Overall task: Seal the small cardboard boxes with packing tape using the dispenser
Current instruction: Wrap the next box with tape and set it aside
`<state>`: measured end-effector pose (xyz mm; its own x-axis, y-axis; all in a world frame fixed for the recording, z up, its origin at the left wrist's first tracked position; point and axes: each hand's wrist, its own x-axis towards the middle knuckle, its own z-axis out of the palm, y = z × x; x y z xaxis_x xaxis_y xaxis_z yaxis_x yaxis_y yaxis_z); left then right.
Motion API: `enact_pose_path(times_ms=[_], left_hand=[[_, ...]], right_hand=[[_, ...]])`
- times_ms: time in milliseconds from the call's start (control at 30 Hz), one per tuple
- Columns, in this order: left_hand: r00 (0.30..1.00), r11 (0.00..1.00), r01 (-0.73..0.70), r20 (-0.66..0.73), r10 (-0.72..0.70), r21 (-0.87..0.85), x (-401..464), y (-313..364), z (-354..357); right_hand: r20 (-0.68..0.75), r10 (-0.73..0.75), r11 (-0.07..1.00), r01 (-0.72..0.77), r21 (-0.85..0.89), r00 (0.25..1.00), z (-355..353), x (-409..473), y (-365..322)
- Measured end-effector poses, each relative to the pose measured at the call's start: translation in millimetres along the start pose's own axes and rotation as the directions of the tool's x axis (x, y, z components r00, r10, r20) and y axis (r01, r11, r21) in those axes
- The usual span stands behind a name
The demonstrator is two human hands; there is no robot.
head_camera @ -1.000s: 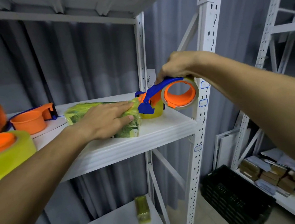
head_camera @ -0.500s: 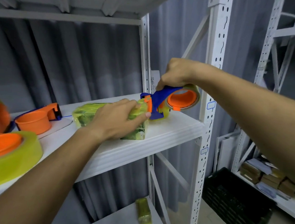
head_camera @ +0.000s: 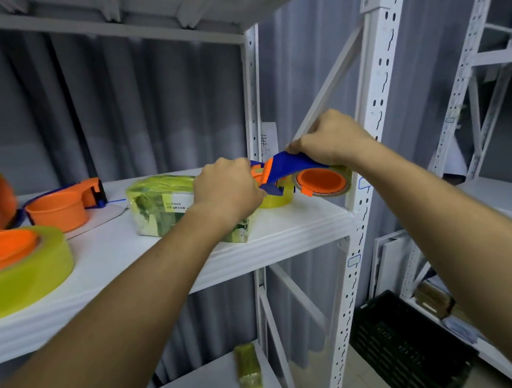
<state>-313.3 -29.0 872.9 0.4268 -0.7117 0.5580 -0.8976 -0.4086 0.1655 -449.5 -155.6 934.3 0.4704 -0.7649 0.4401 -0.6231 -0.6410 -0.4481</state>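
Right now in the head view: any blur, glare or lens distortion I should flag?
Head view: wide-angle bowing bends the white slotted shelf upright; the big yellow-green tape roll with orange core at lower left is soft and stretched; the left hand shows slight motion smear; glare sheens the tape-wrapped small box; lighting is even, with soft shadows.

box (head_camera: 167, 207) right end – behind left hand (head_camera: 227, 191) | its fingers hidden | near tape roll (head_camera: 9, 271) – cut by edge

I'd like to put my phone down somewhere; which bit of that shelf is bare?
The shelf's front strip, between the big yellow tape roll and the wrapped box, is bare. The left end is crowded with rolls and an orange dispenser; both hands work at the right.
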Motion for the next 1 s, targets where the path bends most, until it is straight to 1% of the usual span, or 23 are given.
enact_pose_path(times_ms=[167,267,400,467,567,633,700,733,767,833,867,900,933,967,1000], left_hand=[[0.996,0.995,-0.082,0.015,0.083,-0.064,-6.4,-15.6,-5.1],[0.995,0.984,-0.083,0.042,0.091,-0.158,-14.2,-32.5,-10.7],[0.989,0.959,-0.111,0.067,0.132,-0.259,-28.2,-47.2,-21.4],[0.99,0.955,-0.121,0.035,0.136,-0.27,-36.1,-53.8,-25.5],[0.986,0.948,-0.156,-0.097,0.134,-0.279,-47.3,-67.0,-30.3],[0.98,0.939,-0.173,-0.149,0.133,-0.297,-53.8,-76.9,-30.9],[0.984,0.906,-0.146,-0.155,0.09,-0.397,-59.9,-85.6,-30.0],[0.984,0.861,-0.121,-0.173,0.039,-0.494,-62.5,-88.8,-30.6],[0.98,0.789,-0.096,-0.198,-0.033,-0.607,-63.5,-91.5,-32.2],[0.955,0.601,-0.035,-0.204,-0.215,-0.798,-61.0,-95.3,-38.8],[0.943,0.515,0.017,-0.158,-0.294,-0.857,-57.9,-97.0,-43.7],[0.935,0.437,0.085,-0.079,-0.345,-0.896,-53.8,-98.6,-49.1],[0.931,0.369,0.16,0.016,-0.365,-0.916,-49.8,-100.3,-54.0],[0.928,0.321,0.233,0.111,-0.357,-0.918,-46.6,-101.8,-58.4],[0.925,0.302,0.297,0.193,-0.328,-0.906,-44.3,-102.9,-62.6]], right_hand=[[-0.055,0.007,0.999,-0.005,0.043,0.998,-1.9,-10.0,-2.5],[-0.095,0.01,0.998,-0.004,0.055,0.995,-6.0,-15.9,-5.1],[-0.189,0.002,0.994,0.019,0.11,0.982,-4.5,-25.1,-16.6],[-0.219,-0.006,0.988,0.04,0.147,0.976,-1.3,-30.1,-23.2],[-0.241,-0.005,0.969,0.064,0.238,0.971,5.5,-39.0,-32.0],[-0.235,-0.008,0.944,0.085,0.317,0.972,11.4,-46.1,-37.0],[-0.213,-0.032,0.914,0.115,0.39,0.977,17.3,-52.9,-41.9],[-0.198,-0.05,0.898,0.131,0.42,0.979,19.6,-56.5,-44.1],[-0.181,-0.069,0.882,0.145,0.449,0.981,21.6,-59.8,-46.2],[-0.147,-0.105,0.853,0.165,0.494,0.983,25.3,-65.6,-49.6],[-0.129,-0.122,0.843,0.172,0.51,0.984,26.8,-68.0,-50.9],[-0.113,-0.136,0.832,0.175,0.527,0.984,28.2,-69.8,-52.0],[-0.101,-0.145,0.818,0.177,0.547,0.984,29.4,-70.9,-52.4],[-0.091,-0.149,0.8,0.174,0.574,0.985,30.1,-71.8,-52.4],[-0.081,-0.147,0.776,0.166,0.608,0.986,30.8,-72.3,-52.3]])
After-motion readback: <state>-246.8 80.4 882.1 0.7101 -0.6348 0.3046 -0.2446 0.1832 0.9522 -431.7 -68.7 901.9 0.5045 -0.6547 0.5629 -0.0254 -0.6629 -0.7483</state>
